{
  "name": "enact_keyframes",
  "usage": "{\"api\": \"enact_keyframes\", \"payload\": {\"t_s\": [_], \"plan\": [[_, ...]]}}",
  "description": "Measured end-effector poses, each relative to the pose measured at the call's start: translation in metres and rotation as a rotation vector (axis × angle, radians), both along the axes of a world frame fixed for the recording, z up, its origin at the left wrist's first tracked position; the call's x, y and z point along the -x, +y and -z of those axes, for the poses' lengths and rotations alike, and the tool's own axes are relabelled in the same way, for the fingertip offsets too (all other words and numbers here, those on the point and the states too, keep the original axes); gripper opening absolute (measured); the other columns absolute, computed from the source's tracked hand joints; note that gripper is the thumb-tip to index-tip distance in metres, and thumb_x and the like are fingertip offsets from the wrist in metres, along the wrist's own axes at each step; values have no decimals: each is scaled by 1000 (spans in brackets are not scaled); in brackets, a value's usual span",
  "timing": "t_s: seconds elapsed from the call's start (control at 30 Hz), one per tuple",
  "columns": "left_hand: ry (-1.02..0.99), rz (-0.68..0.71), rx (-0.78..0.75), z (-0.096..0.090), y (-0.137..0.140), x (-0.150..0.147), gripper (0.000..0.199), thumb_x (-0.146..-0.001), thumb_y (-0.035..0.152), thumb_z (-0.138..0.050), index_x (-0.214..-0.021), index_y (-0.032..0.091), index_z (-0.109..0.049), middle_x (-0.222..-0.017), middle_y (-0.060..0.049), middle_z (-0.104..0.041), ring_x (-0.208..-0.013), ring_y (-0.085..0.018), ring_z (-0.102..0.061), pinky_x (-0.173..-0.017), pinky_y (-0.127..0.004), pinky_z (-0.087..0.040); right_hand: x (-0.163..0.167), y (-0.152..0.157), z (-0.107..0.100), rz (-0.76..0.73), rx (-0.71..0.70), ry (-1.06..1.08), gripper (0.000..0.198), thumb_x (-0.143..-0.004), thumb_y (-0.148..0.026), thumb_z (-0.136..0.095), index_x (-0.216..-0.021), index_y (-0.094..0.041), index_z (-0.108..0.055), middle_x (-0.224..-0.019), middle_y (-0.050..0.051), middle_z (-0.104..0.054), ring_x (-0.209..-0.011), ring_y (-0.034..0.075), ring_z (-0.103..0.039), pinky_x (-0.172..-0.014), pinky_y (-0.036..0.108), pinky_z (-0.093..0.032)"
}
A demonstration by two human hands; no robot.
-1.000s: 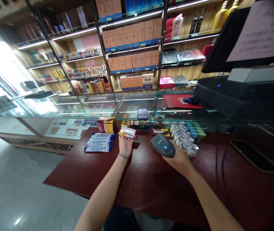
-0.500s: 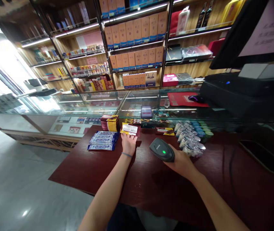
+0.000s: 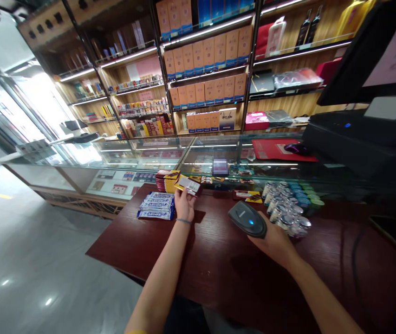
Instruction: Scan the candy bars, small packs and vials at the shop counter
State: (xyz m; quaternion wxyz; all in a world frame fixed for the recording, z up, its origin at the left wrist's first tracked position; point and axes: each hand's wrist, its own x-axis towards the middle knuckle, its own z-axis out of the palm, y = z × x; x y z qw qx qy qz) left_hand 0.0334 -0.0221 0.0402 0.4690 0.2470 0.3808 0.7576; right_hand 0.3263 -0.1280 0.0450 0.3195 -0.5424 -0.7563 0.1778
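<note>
My left hand (image 3: 185, 206) grips a flat chocolate pack (image 3: 188, 185) in yellow and dark red, its pale label side turned up. Just behind and left of it stands a stack of similar packs (image 3: 165, 182). Blue and white wrapped bars (image 3: 156, 206) lie in a pile left of that hand. In my right hand (image 3: 275, 239) is a dark barcode scanner (image 3: 247, 220) with a lit blue light, its head pointing left toward the pack. Another chocolate pack (image 3: 247, 196) lies flat beyond the scanner. Several clear jars with silver lids (image 3: 284, 208) stand right of it.
Green and blue round containers (image 3: 305, 195) stand beside the jars on the dark wooden table (image 3: 142, 250). Behind runs a glass display counter (image 3: 142, 160), with a red mat (image 3: 270, 150) and a mouse (image 3: 295, 148). A monitor (image 3: 368, 60) overhangs at right.
The chocolate pack in my left hand has tilted and lifted toward the stack. The scanner's light has turned from green to blue. The whole view has shifted, moving the scene rightward.
</note>
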Motion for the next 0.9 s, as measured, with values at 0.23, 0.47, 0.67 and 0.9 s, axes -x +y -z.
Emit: {"api": "enact_keyframes", "payload": {"t_s": [0.23, 0.47, 0.67, 0.9], "plan": [[467, -592, -140, -49, 21, 88, 29, -89, 27, -65, -117, 23, -71, -113, -7, -75, -104, -22, -72, -94, -35, -56, -2, 2, 4, 34, -25, 36, 38, -84, -46, -61, -115, -26, -55, -84, 5, -78, -80, 32, -77, -65, 34, -52], [1552, -225, -157, -76, 23, 145, 44, -90, 13, -58, -124, 34, -74, -133, -5, -72, -129, -27, -62, -118, -42, -41, -2, -1, 4, 2, -94, 82, 29, -87, -42, -59, -113, -28, -55, -80, 1, -77, -72, 29, -76, -61, 33, -50], [1899, -63, -142, -81, 39, 152, 54, -85, 5, -56, -126, 37, -73, -130, -6, -73, -125, -27, -64, -114, -43, -45, -6, 5, 14, 37, -147, 79, 33, -86, -42, -59, -116, -28, -59, -85, 5, -78, -75, 33, -77, -57, 34, -50], [1878, 112, -184, -83, 52, 157, 41, -87, 21, -66, -126, 34, -72, -129, -7, -72, -125, -26, -64, -115, -42, -45, -8, 5, 20, 11, -145, 118, 36, -88, -43, -58, -121, -28, -58, -89, 5, -79, -78, 34, -77, -59, 35, -52]]}}
